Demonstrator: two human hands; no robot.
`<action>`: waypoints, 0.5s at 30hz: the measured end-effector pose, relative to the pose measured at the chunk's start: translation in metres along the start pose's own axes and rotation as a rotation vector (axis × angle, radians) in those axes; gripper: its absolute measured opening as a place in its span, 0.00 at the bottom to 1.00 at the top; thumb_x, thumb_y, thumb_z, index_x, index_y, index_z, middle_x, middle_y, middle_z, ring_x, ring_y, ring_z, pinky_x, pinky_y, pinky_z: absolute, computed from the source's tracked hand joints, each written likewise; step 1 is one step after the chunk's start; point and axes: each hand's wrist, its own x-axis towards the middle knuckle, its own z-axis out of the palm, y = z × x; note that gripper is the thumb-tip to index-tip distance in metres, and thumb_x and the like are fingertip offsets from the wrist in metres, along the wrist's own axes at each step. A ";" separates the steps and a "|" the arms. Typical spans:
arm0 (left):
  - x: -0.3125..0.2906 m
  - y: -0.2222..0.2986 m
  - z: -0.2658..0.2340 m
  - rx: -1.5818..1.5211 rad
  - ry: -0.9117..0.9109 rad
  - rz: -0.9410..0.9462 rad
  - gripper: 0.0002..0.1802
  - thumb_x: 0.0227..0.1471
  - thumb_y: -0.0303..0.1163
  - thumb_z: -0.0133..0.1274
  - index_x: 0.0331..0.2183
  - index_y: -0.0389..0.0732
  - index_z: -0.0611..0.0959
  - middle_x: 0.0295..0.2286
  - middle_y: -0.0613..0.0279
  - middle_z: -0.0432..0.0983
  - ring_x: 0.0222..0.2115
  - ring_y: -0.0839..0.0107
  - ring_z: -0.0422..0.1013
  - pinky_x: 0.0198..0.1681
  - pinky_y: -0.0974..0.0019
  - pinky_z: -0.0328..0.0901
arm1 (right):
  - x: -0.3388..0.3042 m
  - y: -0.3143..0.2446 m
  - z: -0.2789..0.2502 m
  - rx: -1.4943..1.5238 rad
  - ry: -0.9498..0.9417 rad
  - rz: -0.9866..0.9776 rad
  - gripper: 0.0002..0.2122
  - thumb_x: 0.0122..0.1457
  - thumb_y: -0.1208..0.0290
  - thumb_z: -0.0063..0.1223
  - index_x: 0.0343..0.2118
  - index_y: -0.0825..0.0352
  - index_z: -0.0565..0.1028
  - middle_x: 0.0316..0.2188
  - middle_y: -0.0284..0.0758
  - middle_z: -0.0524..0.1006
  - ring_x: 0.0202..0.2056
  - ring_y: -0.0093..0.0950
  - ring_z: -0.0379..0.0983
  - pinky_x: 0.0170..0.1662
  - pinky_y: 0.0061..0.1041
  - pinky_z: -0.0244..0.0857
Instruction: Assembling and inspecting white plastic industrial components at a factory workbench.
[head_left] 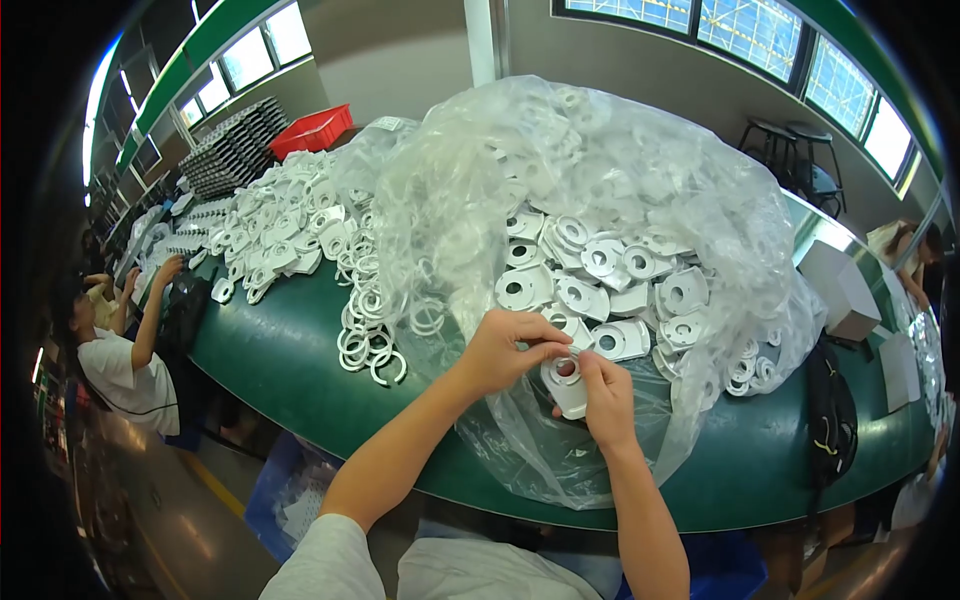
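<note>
Between my two hands is a white plastic part (pixel 571 398) with a flat tab end and a round hole. My right hand (pixel 607 395) grips its right side, thumb on the face. My left hand (pixel 512 350) pinches at the part's upper rim with thumb and forefinger; whether a small ring sits in that pinch is hidden. Just beyond my hands, many similar white parts (pixel 680 292) spill from a large clear plastic bag (pixel 440 180). Left of my left hand lies a pile of white open rings (pixel 368 300).
More white parts (pixel 285 225) are heaped along the green table (pixel 290 370). A red bin (pixel 312 130) and stacked dark trays (pixel 235 150) stand at the far left. White boxes (pixel 840 290) and a black bag (pixel 828 420) are at right. A blue bin (pixel 272 490) sits below the edge. Co-workers (pixel 130 365) sit nearby.
</note>
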 end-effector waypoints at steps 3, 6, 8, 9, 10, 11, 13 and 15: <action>-0.003 -0.001 0.006 0.215 0.055 0.156 0.08 0.43 0.22 0.59 0.32 0.35 0.82 0.21 0.61 0.76 0.23 0.72 0.73 0.26 0.72 0.65 | -0.001 -0.002 0.003 -0.101 0.024 -0.015 0.16 0.64 0.64 0.40 0.27 0.73 0.73 0.20 0.36 0.75 0.16 0.23 0.71 0.17 0.19 0.64; -0.005 0.005 0.008 0.331 0.106 0.218 0.06 0.43 0.23 0.59 0.30 0.35 0.83 0.23 0.59 0.77 0.22 0.70 0.72 0.26 0.72 0.65 | -0.003 -0.001 0.004 -0.114 0.049 -0.039 0.16 0.64 0.65 0.41 0.26 0.73 0.72 0.19 0.36 0.74 0.15 0.23 0.70 0.16 0.19 0.63; -0.004 0.007 0.012 0.231 0.132 0.176 0.06 0.43 0.23 0.59 0.29 0.36 0.83 0.22 0.59 0.77 0.22 0.70 0.72 0.26 0.72 0.65 | -0.003 -0.004 0.005 -0.117 0.069 -0.040 0.16 0.64 0.65 0.40 0.26 0.73 0.72 0.19 0.36 0.74 0.15 0.23 0.70 0.16 0.19 0.63; -0.003 0.007 0.010 0.230 0.132 0.176 0.06 0.43 0.23 0.59 0.29 0.36 0.83 0.22 0.59 0.77 0.22 0.70 0.72 0.26 0.72 0.65 | -0.003 -0.004 0.006 -0.120 0.089 -0.041 0.16 0.64 0.65 0.40 0.26 0.72 0.72 0.19 0.36 0.74 0.14 0.23 0.70 0.16 0.19 0.63; -0.001 0.008 0.006 0.208 0.099 0.156 0.07 0.43 0.22 0.59 0.30 0.36 0.83 0.22 0.59 0.77 0.22 0.71 0.72 0.26 0.72 0.65 | -0.003 -0.004 0.005 -0.121 0.091 -0.039 0.16 0.64 0.65 0.40 0.26 0.72 0.72 0.19 0.36 0.74 0.14 0.23 0.70 0.16 0.19 0.63; 0.000 0.009 0.002 0.187 0.065 0.136 0.07 0.43 0.22 0.59 0.30 0.36 0.83 0.22 0.59 0.77 0.22 0.72 0.72 0.26 0.72 0.65 | -0.002 -0.004 0.004 -0.106 0.081 -0.044 0.16 0.64 0.64 0.40 0.25 0.72 0.72 0.19 0.36 0.74 0.15 0.23 0.70 0.16 0.19 0.63; -0.002 0.010 -0.005 0.120 0.007 0.096 0.08 0.43 0.21 0.59 0.31 0.36 0.83 0.22 0.59 0.78 0.22 0.73 0.72 0.26 0.72 0.65 | -0.001 -0.005 0.002 -0.090 0.071 -0.050 0.16 0.64 0.64 0.40 0.25 0.72 0.72 0.19 0.36 0.74 0.15 0.23 0.71 0.16 0.19 0.64; -0.001 0.010 -0.011 0.056 -0.051 0.057 0.08 0.43 0.21 0.58 0.31 0.35 0.84 0.22 0.59 0.78 0.22 0.74 0.72 0.26 0.73 0.65 | -0.001 -0.007 -0.001 -0.047 -0.004 0.029 0.17 0.63 0.63 0.40 0.25 0.71 0.71 0.19 0.36 0.74 0.15 0.24 0.71 0.16 0.20 0.64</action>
